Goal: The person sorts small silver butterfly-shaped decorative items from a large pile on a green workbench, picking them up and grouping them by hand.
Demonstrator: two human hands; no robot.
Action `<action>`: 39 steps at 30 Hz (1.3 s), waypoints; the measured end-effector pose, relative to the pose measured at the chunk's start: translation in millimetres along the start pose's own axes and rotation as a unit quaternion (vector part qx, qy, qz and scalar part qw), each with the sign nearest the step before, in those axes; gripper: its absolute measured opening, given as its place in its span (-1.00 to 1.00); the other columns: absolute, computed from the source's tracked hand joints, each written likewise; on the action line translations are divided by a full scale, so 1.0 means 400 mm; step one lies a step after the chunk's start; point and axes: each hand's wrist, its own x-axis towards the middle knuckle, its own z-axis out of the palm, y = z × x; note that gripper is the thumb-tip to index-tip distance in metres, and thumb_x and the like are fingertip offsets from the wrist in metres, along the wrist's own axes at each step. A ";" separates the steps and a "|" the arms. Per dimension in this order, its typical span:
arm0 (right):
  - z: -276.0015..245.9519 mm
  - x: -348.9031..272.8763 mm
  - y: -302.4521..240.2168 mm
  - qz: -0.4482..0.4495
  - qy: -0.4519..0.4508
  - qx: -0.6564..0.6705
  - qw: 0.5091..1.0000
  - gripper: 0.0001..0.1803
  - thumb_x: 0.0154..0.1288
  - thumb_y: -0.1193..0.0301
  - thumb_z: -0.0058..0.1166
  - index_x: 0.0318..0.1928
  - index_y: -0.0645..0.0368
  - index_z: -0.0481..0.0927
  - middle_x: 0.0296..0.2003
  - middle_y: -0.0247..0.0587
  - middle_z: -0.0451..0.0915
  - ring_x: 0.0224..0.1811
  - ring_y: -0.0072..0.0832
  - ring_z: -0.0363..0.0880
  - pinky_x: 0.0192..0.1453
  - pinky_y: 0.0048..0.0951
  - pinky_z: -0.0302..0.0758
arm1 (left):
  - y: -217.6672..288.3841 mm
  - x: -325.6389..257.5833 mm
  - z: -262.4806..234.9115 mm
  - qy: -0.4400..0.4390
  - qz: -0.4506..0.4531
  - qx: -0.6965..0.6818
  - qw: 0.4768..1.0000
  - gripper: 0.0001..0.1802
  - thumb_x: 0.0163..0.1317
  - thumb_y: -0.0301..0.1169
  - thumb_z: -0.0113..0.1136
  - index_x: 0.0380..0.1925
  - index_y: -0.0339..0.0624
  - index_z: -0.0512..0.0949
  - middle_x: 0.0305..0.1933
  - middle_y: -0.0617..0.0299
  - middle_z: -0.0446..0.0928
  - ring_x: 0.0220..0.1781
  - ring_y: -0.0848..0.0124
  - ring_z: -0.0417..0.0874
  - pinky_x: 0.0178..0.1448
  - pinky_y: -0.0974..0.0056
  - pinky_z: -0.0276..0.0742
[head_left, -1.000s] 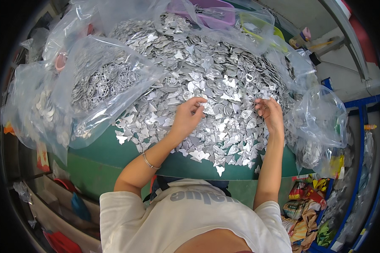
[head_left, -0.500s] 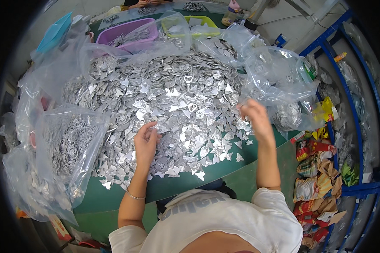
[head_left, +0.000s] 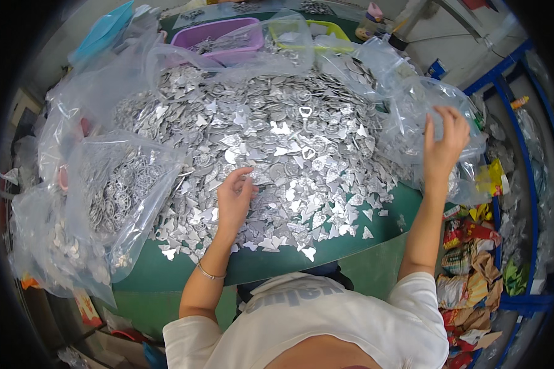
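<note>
Watching by head feed; centre of the heap taken as the dial, 12 away from the wearer.

The heap of flat silver-grey metal pieces [head_left: 271,126] covers most of the green worktop [head_left: 385,226]: butterfly-like shapes, discs and ovals, overlapping. Loose singles fringe the near edge, 5 to 7 o'clock. Two loop-ended pieces [head_left: 305,117] lie on top, toward 1 and 3 o'clock.

Left hand [head_left: 234,195] at 7, over the near part of the heap. Fingers curled in, thumb close to forefinger; I cannot tell whether a piece is pinched there. A thin bracelet [head_left: 210,274] circles that wrist.

Right hand [head_left: 447,136] at 3, out past the heap, over the crumpled clear bag [head_left: 406,104]. Thumb apart from the fingers, the fingers bent and loosely parted; I see nothing between them. Contact with the bag I cannot make out.

At 9, a ring-filled bag [head_left: 161,175] of clear film, with openwork metal rounds inside. At 11, a purple tub [head_left: 194,34] holding grey metal pieces; between 12 and 1, a yellow-green tub [head_left: 337,32], clear film partly across both. Blue tray [head_left: 101,31] tilted up at 10. Below the worktop at 4, coloured packets [head_left: 473,234] stacked beside a blue rack [head_left: 526,123].
</note>
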 end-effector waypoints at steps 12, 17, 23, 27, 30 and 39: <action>0.263 -0.258 -0.364 -0.023 -0.251 0.295 0.922 -0.63 0.02 0.38 0.28 -0.16 0.28 0.56 -0.12 -0.09 0.44 -0.04 -0.16 0.34 -0.02 -0.21 0.28 | -0.009 0.008 0.007 -0.084 -0.081 -0.196 0.974 -0.54 0.26 -0.58 0.06 0.18 -0.32 0.30 -0.28 0.26 0.45 -0.22 0.54 0.56 -0.20 0.41 0.64; 0.274 -0.260 -0.354 -0.044 -0.196 0.371 0.907 -0.68 0.06 0.47 0.25 -0.17 0.25 0.46 -0.18 -0.05 0.48 -0.11 -0.18 0.41 -0.02 -0.23 0.32 | 0.013 -0.004 0.000 -0.048 -0.059 -0.111 0.991 -0.53 0.22 -0.62 0.08 0.16 -0.26 0.34 -0.17 0.21 0.40 -0.25 0.53 0.55 -0.26 0.43 0.62; 0.310 -0.261 -0.299 0.272 -0.225 0.516 0.780 -0.71 0.25 0.43 0.12 -0.04 0.25 0.46 -0.49 -0.19 0.53 -0.52 -0.47 0.46 -0.40 -0.48 0.40 | 0.045 -0.009 -0.012 0.068 0.088 0.193 0.975 -0.57 0.16 -0.64 0.11 0.07 -0.19 0.41 0.00 0.07 0.31 -0.47 0.44 0.48 -0.38 0.38 0.48; 0.321 -0.162 -0.309 0.234 -0.328 0.287 0.869 -0.56 0.16 0.27 0.23 0.01 0.21 0.49 -0.46 -0.12 0.58 -0.45 -0.42 0.56 -0.37 -0.43 0.45 | 0.053 -0.014 -0.010 0.101 0.127 0.244 0.956 -0.60 0.14 -0.62 0.12 0.02 -0.23 0.42 0.05 -0.01 0.27 -0.37 0.26 0.55 -0.29 0.28 0.51; 0.382 -0.135 -0.320 0.125 -0.377 0.181 0.899 -0.53 0.07 0.16 0.27 -0.05 0.13 0.54 -0.42 -0.01 0.62 -0.37 -0.15 0.62 -0.29 -0.21 0.50 | 0.044 -0.007 -0.002 0.113 0.182 0.250 0.944 -0.60 0.12 -0.62 0.15 0.00 -0.19 0.44 0.06 0.03 0.27 -0.19 0.26 0.48 -0.15 0.26 0.44; 0.315 -0.157 -0.344 0.105 -0.199 0.389 0.893 -0.85 0.20 0.45 0.09 -0.41 0.21 0.40 -0.46 -0.24 0.42 -0.51 -0.37 0.36 -0.41 -0.39 0.35 | 0.036 -0.009 0.006 0.009 0.129 0.054 0.990 -0.62 0.17 -0.61 0.14 0.02 -0.24 0.45 0.06 0.11 0.35 0.03 0.30 0.45 0.09 0.24 0.41</action>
